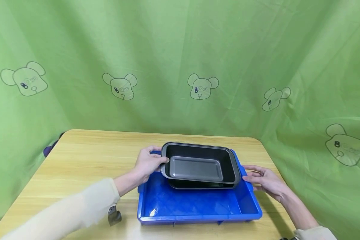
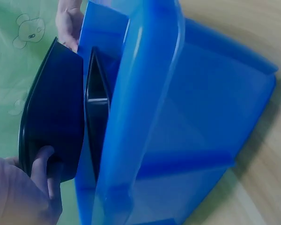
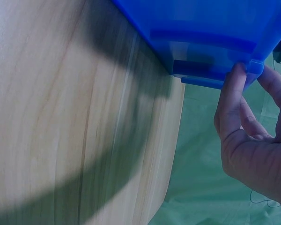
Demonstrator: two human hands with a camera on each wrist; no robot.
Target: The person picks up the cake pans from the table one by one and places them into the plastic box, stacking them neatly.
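My left hand [image 1: 148,162] grips the left end of a dark loaf pan [image 1: 196,166], thumb over its rim and fingers underneath, as the left wrist view shows. This pan is tilted and held up over the blue plastic bin [image 1: 192,218]. Beneath it a second dark loaf pan [image 2: 97,108] sits inside the bin, mostly hidden by the upper one in the head view. At the bin's right side, my right hand [image 1: 265,181] pinches the rim; its fingers [image 3: 235,86] press the outer wall below the edge.
The bin stands on a light wooden table [image 1: 87,160]. A green curtain [image 1: 165,43] with printed bear heads hangs behind and at both sides. Something dark purple [image 1: 48,150] shows past the table's left edge.
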